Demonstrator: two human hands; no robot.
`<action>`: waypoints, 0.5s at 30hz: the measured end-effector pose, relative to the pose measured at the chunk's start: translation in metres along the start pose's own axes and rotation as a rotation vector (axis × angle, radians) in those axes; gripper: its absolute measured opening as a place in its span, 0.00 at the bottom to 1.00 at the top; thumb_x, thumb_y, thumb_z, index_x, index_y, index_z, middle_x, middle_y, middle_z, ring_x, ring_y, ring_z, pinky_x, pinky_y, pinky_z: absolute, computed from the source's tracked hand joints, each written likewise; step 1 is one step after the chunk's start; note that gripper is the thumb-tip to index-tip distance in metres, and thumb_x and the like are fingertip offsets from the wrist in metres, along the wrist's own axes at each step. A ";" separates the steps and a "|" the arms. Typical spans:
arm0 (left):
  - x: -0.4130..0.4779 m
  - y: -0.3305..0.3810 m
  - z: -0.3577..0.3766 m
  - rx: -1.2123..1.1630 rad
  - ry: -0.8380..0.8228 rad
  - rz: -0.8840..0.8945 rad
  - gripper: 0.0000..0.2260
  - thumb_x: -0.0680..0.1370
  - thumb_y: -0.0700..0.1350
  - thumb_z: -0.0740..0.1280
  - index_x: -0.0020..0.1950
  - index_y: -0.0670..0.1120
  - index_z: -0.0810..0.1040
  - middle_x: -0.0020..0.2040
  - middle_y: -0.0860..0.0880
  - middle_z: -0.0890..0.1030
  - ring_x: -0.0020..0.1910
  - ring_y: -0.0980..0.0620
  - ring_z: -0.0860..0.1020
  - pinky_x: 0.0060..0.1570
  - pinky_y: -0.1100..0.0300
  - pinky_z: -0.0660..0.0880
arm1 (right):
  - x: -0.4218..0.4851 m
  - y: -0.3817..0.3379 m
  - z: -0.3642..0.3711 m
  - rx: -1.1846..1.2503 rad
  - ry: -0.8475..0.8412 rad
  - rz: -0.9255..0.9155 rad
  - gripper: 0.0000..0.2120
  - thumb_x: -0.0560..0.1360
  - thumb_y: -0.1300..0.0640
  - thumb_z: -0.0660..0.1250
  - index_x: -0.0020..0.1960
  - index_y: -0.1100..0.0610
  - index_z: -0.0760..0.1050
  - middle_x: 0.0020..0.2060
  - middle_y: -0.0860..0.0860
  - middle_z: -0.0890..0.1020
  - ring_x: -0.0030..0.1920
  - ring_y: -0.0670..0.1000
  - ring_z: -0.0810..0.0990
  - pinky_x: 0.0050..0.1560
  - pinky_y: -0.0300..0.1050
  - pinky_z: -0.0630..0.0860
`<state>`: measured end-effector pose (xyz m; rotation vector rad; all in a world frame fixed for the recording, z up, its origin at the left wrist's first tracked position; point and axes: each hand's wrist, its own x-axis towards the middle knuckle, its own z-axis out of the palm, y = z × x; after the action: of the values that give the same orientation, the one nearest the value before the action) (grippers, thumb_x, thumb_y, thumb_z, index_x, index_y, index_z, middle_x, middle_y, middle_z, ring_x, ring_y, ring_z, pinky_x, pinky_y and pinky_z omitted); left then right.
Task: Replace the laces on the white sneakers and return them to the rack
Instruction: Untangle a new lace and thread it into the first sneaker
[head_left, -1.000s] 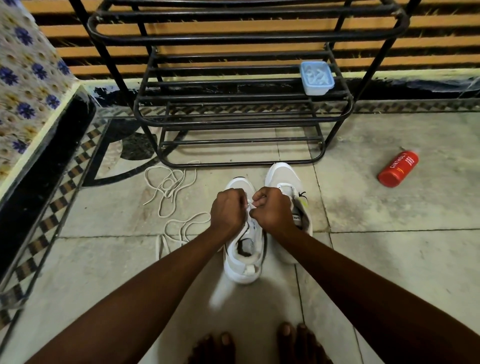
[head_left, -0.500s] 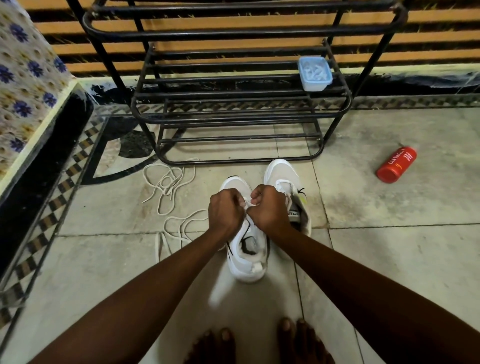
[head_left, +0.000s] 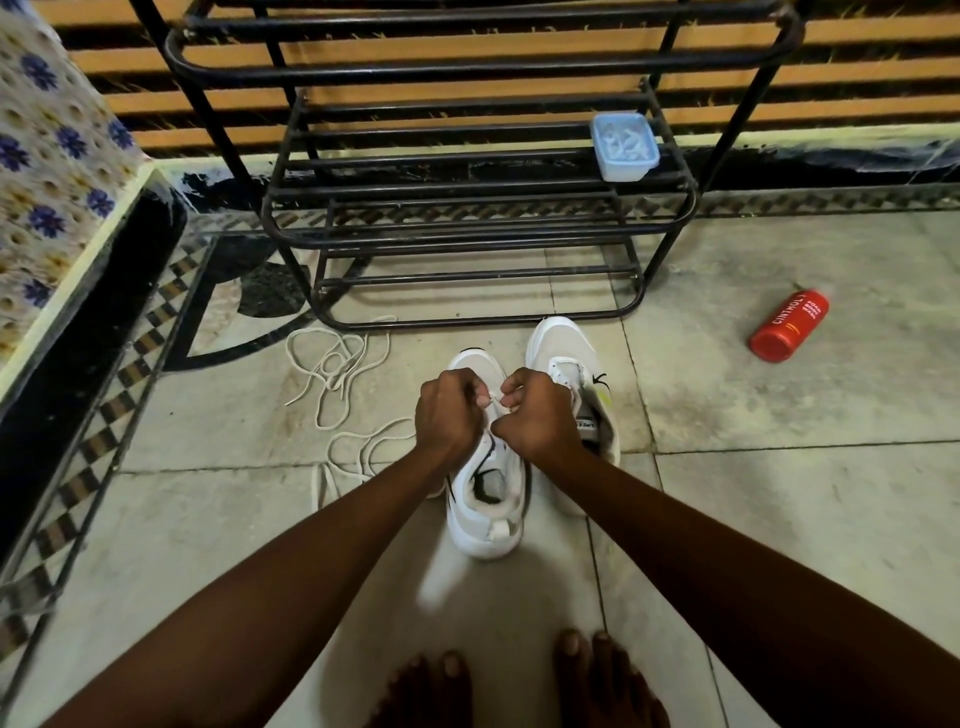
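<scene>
Two white sneakers stand side by side on the tiled floor in front of the black metal shoe rack (head_left: 483, 218). Over the left sneaker (head_left: 488, 519), my left hand (head_left: 449, 413) and my right hand (head_left: 537, 410) are curled close together, each pinching a white lace at the eyelets. The lace between the fingers is mostly hidden by my hands. The right sneaker (head_left: 563, 358) lies just beyond my right hand, partly covered by it. Loose white laces (head_left: 337, 369) lie in tangled loops on the floor to the left of the sneakers.
A red bottle (head_left: 788, 326) lies on its side on the floor at the right. A pale blue lidded box (head_left: 625, 147) sits on a rack shelf. A black-edged ledge with a floral cover (head_left: 57, 171) runs along the left. My bare toes (head_left: 514, 680) show at the bottom.
My hands have drawn slightly apart over the left sneaker, still pinching the lace. The view has shifted a little; sneakers and loose laces stay where they were.
</scene>
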<state>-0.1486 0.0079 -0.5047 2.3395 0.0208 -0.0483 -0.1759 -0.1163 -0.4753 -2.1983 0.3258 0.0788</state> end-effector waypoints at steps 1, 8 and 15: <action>0.000 -0.001 -0.001 0.016 -0.025 0.033 0.14 0.65 0.32 0.60 0.36 0.50 0.78 0.34 0.55 0.82 0.36 0.55 0.81 0.38 0.55 0.78 | 0.000 0.000 0.000 0.003 0.002 0.001 0.16 0.63 0.67 0.74 0.47 0.55 0.76 0.39 0.50 0.82 0.44 0.52 0.82 0.44 0.42 0.77; 0.002 -0.005 -0.009 0.266 -0.078 0.333 0.10 0.69 0.35 0.69 0.44 0.49 0.76 0.36 0.51 0.84 0.36 0.44 0.81 0.34 0.58 0.68 | 0.001 0.002 0.001 -0.012 0.008 -0.001 0.16 0.64 0.68 0.74 0.48 0.57 0.77 0.37 0.47 0.80 0.44 0.52 0.82 0.44 0.41 0.76; -0.004 0.002 0.002 0.023 0.031 0.098 0.13 0.70 0.35 0.68 0.49 0.50 0.75 0.36 0.53 0.83 0.40 0.47 0.82 0.40 0.50 0.77 | 0.000 0.004 0.000 0.011 0.025 -0.021 0.14 0.65 0.64 0.76 0.49 0.59 0.77 0.37 0.48 0.80 0.44 0.54 0.83 0.47 0.48 0.79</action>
<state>-0.1531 0.0051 -0.5046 2.3613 -0.0790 0.0366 -0.1769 -0.1185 -0.4779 -2.1931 0.3159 0.0380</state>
